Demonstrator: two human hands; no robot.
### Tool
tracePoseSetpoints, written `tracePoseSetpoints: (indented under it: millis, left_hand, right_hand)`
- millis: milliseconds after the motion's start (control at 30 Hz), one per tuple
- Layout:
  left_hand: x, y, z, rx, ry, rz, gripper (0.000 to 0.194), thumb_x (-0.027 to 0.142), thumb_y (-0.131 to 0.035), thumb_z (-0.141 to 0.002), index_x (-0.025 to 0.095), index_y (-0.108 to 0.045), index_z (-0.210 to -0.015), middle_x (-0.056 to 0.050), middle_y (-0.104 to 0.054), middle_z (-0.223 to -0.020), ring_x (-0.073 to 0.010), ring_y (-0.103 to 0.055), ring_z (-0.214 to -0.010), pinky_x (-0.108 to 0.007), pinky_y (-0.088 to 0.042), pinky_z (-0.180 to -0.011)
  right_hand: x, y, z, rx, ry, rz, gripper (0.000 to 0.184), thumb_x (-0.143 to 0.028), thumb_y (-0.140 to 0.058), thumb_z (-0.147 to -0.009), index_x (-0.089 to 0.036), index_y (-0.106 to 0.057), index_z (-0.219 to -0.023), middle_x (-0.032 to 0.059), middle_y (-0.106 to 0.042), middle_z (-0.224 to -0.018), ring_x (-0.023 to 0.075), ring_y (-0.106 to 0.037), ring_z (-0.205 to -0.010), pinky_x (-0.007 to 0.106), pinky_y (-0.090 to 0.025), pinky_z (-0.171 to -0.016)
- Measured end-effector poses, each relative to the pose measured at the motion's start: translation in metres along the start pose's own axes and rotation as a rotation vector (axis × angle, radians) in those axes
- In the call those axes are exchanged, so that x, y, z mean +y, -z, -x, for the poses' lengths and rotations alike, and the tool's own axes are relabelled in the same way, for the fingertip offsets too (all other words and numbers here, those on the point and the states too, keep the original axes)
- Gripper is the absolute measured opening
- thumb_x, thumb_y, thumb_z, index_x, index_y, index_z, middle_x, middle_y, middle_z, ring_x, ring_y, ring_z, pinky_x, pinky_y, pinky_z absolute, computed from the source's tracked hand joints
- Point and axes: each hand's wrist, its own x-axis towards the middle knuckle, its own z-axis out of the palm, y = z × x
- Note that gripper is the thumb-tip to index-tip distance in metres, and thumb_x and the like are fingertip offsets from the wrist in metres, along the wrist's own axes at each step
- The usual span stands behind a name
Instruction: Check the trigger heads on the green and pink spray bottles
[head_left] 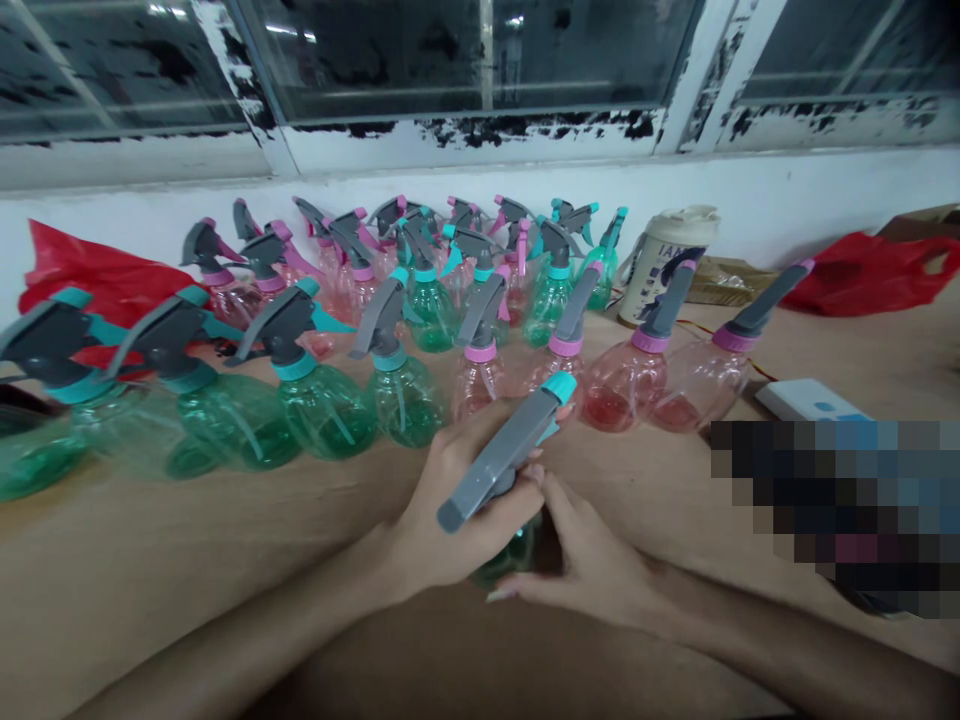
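Observation:
A green spray bottle with a grey sprayer head and turquoise nozzle is between my hands at the table's near middle. My left hand is closed around its neck, just under the sprayer head, covering the collar. Lower down, my right hand grips the bottle's body from the right, thumb in front. A row of spray bottles stands just beyond: green ones on the left, pink ones on the right.
More pink and green spray bottles crowd near the wall. A printed cup, a cardboard box and a red bag stand at right. Another red bag lies far left. A white box sits beside a pixelated area.

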Motion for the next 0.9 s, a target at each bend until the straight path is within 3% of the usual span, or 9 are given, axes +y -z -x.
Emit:
tracePoseSetpoints:
  millis: [433,567,900]
  left_hand:
    - [-0.0003,0.0027,-0.0034,-0.032,-0.067,0.018,0.010,0.015,-0.048,-0.070,0.024,-0.051,-0.076,0.000,-0.056,-0.073,-0.0174,-0.055,-0.065,-0.033,-0.048,-0.065]
    - [0.0017,0.0037,-0.0034,-0.050,-0.031,0.016,0.009,0.014,-0.049,-0.072,0.023,-0.050,-0.075,0.002,-0.055,-0.070,-0.0160,-0.054,-0.062,-0.031,-0.047,-0.062]
    - [-0.0018,0.0026,-0.0045,-0.040,-0.068,0.004,0.011,0.014,-0.049,-0.072,0.023,-0.048,-0.076,0.001,-0.053,-0.075,-0.0173,-0.054,-0.068,-0.033,-0.045,-0.065]
  right_hand:
    - [0.0019,-0.0011,0.0021,0.008,0.008,0.011,0.091,-0.047,-0.076,-0.061,-0.024,-0.028,-0.136,0.0132,-0.051,-0.128,0.0330,-0.049,-0.118,0.050,-0.043,-0.095]
    - [0.0031,-0.0032,0.0029,-0.001,0.010,0.004,0.093,-0.048,-0.075,-0.062,-0.025,-0.025,-0.137,0.0125,-0.051,-0.127,0.0329,-0.050,-0.117,0.050,-0.044,-0.093]
    - [0.0006,-0.0026,0.0029,0.025,0.001,-0.011,0.083,-0.048,-0.075,-0.063,-0.026,-0.031,-0.129,0.0094,-0.054,-0.119,0.0297,-0.054,-0.109,0.046,-0.046,-0.089]
